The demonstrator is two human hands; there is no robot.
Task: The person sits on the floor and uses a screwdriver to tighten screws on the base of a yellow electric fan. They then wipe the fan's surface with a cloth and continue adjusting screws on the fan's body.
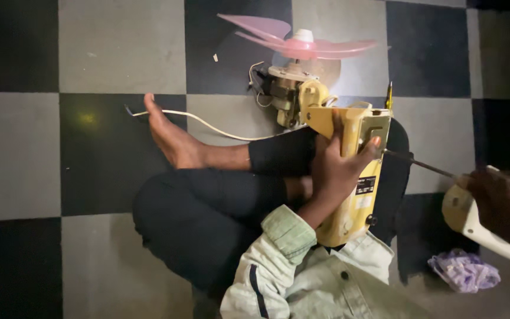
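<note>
Your bare foot (169, 134) on the checkered floor (119, 53), your left hand (336, 168) wrapped around the yellow fan housing (358, 177) resting on your lap, pink blades (302, 41) above, your right hand (503, 201) gripping a screwdriver (420, 164) whose tip meets the housing's right side.

A glossy floor of large black and grey square tiles (119, 47) is reflecting dim yellowish light (87, 118).

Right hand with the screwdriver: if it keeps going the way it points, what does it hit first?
Probably the yellow fan housing. The right hand aims the screwdriver leftward, its tip at the housing's side, just by the left hand fingertips. Whether the tip already touches is unclear.
</note>
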